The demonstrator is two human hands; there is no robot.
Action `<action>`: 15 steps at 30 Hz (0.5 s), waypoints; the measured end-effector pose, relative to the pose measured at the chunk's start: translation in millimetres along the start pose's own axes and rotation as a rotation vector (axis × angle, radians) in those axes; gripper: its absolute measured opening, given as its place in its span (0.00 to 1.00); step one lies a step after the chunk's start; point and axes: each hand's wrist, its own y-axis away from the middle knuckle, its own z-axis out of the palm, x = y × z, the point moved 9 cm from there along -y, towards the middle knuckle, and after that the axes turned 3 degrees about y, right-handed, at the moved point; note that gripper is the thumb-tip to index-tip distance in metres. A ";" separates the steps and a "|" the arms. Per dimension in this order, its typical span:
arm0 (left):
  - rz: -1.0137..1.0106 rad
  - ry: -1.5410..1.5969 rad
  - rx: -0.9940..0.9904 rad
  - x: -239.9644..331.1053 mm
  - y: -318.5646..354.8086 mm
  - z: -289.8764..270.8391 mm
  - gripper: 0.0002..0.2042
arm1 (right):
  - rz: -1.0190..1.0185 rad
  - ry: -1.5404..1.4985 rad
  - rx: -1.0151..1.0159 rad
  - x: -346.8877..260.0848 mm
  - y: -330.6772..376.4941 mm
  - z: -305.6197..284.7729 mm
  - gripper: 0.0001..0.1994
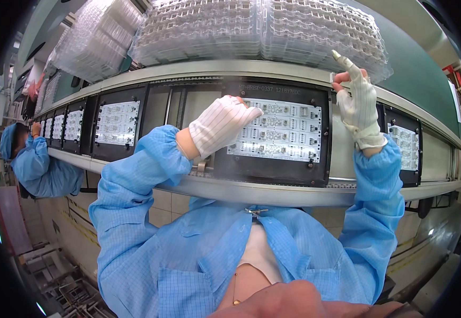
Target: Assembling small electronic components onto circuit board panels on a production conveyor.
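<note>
So the left hand point(222, 124), gloved and loosely curled, rests on the top left corner of the circuit board point(281, 130), which sits in a black tray point(273, 172) at its 3 o'clock. The right hand point(358, 103) is up at the board's 2 o'clock, index finger raised, pinching something tiny I can't make out, just under the clear plastic trays point(262, 29).

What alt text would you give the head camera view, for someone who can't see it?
A person in a blue smock rests the gloved left hand on a black carrier tray of white circuit boards on a conveyor line, while the right hand reaches toward stacked clear plastic trays above.
</note>
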 end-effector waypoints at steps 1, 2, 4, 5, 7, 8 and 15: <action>0.005 0.005 -0.006 0.5 -3.7 1.0 0.15 | 0.009 0.001 0.000 2.5 5.2 -0.5 0.33; -0.021 0.014 -0.015 -1.9 -7.4 1.2 0.15 | 0.048 -0.031 -0.013 8.2 10.7 2.1 0.33; -0.045 0.021 -0.026 -3.0 -12.8 -0.7 0.14 | 0.108 -0.060 -0.043 13.7 18.6 4.6 0.33; -0.060 0.085 0.002 -3.5 -14.3 -5.4 0.14 | 0.109 -0.060 -0.039 11.6 21.7 3.8 0.33; -0.075 0.153 0.027 -6.8 -14.2 -7.6 0.14 | 0.176 -0.180 -0.056 13.6 27.9 7.0 0.33; -0.125 0.262 0.039 -14.2 -12.2 -5.9 0.14 | 0.170 -0.184 -0.058 13.5 31.0 9.1 0.34; -0.121 0.259 0.041 -7.2 -19.9 1.1 0.14 | 0.161 -0.172 -0.244 -4.1 43.1 27.6 0.36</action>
